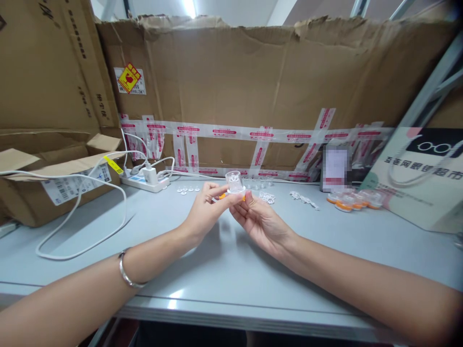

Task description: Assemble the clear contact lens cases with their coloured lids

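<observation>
Hands, two: the left hand (206,212) and the right hand (263,224), both closed by the fingertips on one item, their grip narrow.
Clear cup (235,179), one, upright between the fingers above the table (224,284), with one white ring (238,191) at its lower end; orange shows beneath at two spots.
Bracelet (125,270), one, silver, left wrist.
Small white discs (183,189), about five, left of the hands.
White pieces, two groups to the right: one pile (266,198), one string (303,199); individual pieces too small to count.
Orange-based clear containers (343,206), one cluster at far right, overlapping; exact number cannot be told.
Upright panel (334,169), one, blurred.
Printed bag (415,193), one, with glasses emblem.
Power strip (142,182), one, white, at left.
Cardboard boxes, three: open box (21,202), tall box (47,72), long taped box (231,82) behind.
</observation>
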Demonstrator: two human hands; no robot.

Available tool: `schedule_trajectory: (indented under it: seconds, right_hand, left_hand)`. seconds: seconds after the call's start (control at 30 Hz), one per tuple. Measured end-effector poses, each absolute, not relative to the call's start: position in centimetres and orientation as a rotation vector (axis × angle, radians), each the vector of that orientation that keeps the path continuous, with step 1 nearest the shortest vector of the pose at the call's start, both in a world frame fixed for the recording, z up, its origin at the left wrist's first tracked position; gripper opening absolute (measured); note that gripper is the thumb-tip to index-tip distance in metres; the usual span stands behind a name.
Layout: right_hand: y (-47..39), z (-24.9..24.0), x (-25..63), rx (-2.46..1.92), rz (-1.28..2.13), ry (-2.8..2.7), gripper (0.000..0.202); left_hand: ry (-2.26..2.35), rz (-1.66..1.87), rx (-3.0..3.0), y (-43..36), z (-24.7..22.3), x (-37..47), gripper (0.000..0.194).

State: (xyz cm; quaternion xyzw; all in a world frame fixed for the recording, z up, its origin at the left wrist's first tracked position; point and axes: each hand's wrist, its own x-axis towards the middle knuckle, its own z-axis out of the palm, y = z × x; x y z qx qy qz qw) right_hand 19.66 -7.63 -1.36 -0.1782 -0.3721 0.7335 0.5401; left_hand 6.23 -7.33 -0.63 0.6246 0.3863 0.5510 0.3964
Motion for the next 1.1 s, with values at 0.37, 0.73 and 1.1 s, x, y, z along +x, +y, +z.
schedule_trajectory:
  seconds: [0.37, 0.73, 1.1]
  right_hand:
    - [-7.9, -1.2, 19.6, -0.426, 1.771, -0.946, 0.015]
    - [-7.9, -1.4, 19.4, -0.496, 1.600, -1.028, 0.017]
    - [-7.4, -0.6, 20.4, -0.558, 1.659, -1.120, 0.017]
  left_hand:
    - [0.858, 1.379, 1.558, -7.2, -1.0, 6.3, 0.019]
    - [1.003, 1.375, 1.560, -7.6, -0.8, 6.3, 0.020]
    - [1.082, 1.380, 1.786, -7.0, -0.9, 5.8, 0.022]
